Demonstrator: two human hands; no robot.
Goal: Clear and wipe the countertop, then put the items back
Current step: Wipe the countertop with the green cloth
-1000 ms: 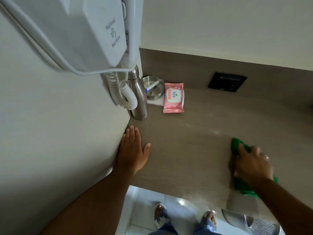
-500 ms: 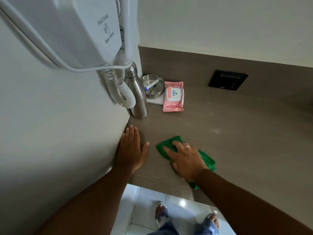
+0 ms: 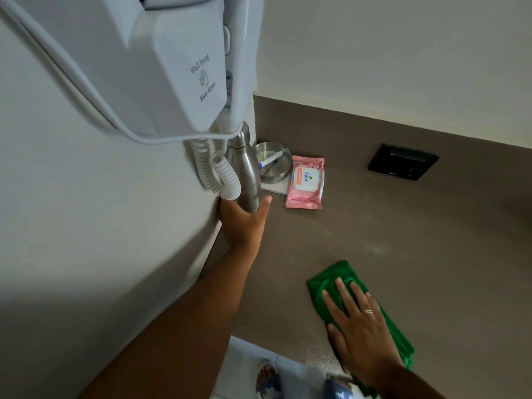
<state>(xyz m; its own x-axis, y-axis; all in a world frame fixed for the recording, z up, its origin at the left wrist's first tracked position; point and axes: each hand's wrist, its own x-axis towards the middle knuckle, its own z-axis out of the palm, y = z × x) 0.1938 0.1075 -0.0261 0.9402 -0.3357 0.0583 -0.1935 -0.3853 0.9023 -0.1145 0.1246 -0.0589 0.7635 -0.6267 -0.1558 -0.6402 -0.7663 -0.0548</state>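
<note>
A brown countertop (image 3: 403,240) runs along the wall. In its far left corner stands a steel bottle (image 3: 247,174). My left hand (image 3: 243,223) wraps the bottle's base, thumb on its right side, fingers hidden behind it. Beside the bottle sits a steel bowl (image 3: 276,171) with a white pen (image 3: 270,162) in it, resting on a white coaster (image 3: 277,189). A pink wipes pack (image 3: 305,182) lies right of the bowl. My right hand (image 3: 357,321) presses flat on a green cloth (image 3: 334,279) near the counter's front edge.
A white wall-hung hair dryer (image 3: 161,61) with a coiled cord (image 3: 218,174) hangs over the bottle on the left wall. A black socket plate (image 3: 403,165) is set in the backsplash. My sandalled feet (image 3: 267,378) show on the floor below the counter's edge.
My left hand left its flat rest on the counter and reached forward to the bottle. My right hand swept the cloth leftwards, then back to the right.
</note>
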